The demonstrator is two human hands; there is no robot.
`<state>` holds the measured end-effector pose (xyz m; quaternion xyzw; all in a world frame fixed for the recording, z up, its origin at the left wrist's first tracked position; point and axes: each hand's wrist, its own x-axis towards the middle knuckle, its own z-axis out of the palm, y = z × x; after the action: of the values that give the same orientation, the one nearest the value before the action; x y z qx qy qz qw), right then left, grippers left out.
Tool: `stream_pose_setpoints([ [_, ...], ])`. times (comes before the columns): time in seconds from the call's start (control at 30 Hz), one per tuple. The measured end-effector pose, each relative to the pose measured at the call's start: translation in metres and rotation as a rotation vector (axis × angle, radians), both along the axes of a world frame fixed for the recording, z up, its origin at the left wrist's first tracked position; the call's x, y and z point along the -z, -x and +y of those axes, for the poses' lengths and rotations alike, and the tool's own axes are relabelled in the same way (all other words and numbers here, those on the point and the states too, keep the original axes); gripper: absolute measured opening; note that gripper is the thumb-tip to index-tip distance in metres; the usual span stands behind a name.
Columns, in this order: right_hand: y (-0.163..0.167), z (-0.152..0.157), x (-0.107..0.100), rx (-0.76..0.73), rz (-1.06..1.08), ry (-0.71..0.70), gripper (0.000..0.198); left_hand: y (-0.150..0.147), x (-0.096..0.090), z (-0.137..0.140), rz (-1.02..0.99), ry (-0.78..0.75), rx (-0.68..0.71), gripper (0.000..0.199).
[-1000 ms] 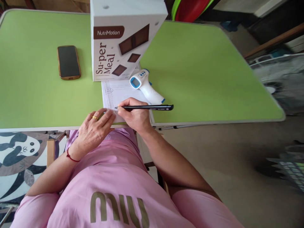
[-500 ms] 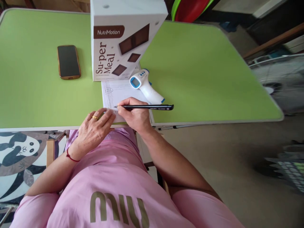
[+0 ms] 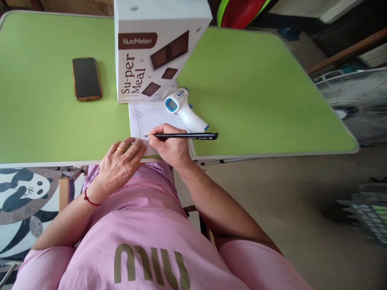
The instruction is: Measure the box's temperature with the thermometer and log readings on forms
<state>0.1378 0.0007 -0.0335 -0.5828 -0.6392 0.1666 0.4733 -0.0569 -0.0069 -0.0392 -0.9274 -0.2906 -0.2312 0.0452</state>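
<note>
My right hand is closed around a black pen, its tip at the sheet of paper near the table's front edge. Fingers stretched out, my left hand lies flat on the paper's lower left corner; it wears a gold ring. Small handwriting and a circled mark run down the paper's left side. Across the sheet's right part rests a white and blue infrared thermometer, just beyond my right hand. A white NutriMotion box stands upright at the paper's far end and hides part of it.
A smartphone in a brown case lies on the green table, left of the box. Beyond the table's right side stands a fan. Red and green basins show behind the far edge.
The pen's back end has swung slightly to the left, with its tip still at the paper. My left hand stays in place. The whole view has shifted a little.
</note>
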Motion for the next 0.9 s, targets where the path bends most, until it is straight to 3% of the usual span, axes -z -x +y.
stream_pose_setpoints([
  [0.23, -0.001, -0.005, 0.002, 0.046, 0.024, -0.176, 0.010, 0.000, -0.003, -0.001, -0.005, -0.087, 0.000, 0.029],
  [0.4, -0.016, 0.001, -0.005, -0.043, -0.233, -0.367, 0.016, 0.003, -0.003, -0.001, -0.028, -0.110, 0.001, 0.019],
  [0.47, -0.027, 0.011, -0.006, -0.076, -0.393, -0.342, 0.021, 0.004, -0.002, 0.000, -0.037, -0.108, -0.003, 0.018],
  [0.67, -0.048, 0.036, -0.004, -0.143, -0.743, -0.090, 0.033, 0.005, -0.001, -0.001, -0.139, -0.043, 0.026, 0.015],
  [0.8, -0.044, 0.035, -0.007, -0.149, -0.792, -0.021, 0.042, 0.010, -0.013, -0.001, -0.294, 0.196, 0.103, 0.024],
  [0.9, -0.051, 0.031, -0.014, -0.040, -0.713, -0.007, 0.039, 0.018, -0.023, 0.019, -0.453, 0.381, 0.055, 0.048],
])
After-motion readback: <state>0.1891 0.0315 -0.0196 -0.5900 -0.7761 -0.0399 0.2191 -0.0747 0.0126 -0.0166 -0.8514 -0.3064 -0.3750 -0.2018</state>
